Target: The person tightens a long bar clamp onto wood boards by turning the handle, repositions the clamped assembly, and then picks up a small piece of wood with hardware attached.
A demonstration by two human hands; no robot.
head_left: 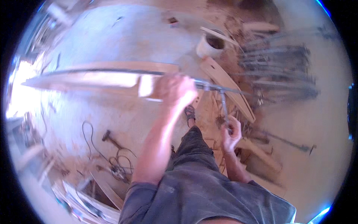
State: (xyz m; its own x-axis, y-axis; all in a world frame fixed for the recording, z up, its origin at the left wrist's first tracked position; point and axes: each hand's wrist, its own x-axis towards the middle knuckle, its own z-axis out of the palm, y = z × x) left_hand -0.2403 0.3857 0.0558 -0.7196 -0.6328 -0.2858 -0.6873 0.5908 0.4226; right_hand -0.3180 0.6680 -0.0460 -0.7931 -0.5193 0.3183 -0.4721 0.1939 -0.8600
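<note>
A long metal bar clamp [206, 86] stretches across the view from left to right, blurred by motion. My left hand [178, 89] is closed round it near its right end. From that end a thin metal rod [223, 102] hangs down toward me. My right hand [231, 135] has its fingers curled at the rod's lower end. Pale wooden boards [112, 79] lie along the bar to the left of my left hand, with a small pale block [146, 86] beside them. Where the bar touches the wood, blur hides the contact.
A white bucket [206, 46] stands ahead, a wood strip across its top. A shaped plank [229, 87] lies right of the bar. Several metal bars [278, 71] are stacked at the far right. A corded tool [112, 139] and loose cable lie on the left floor. Wood pieces [108, 192] fill the lower left.
</note>
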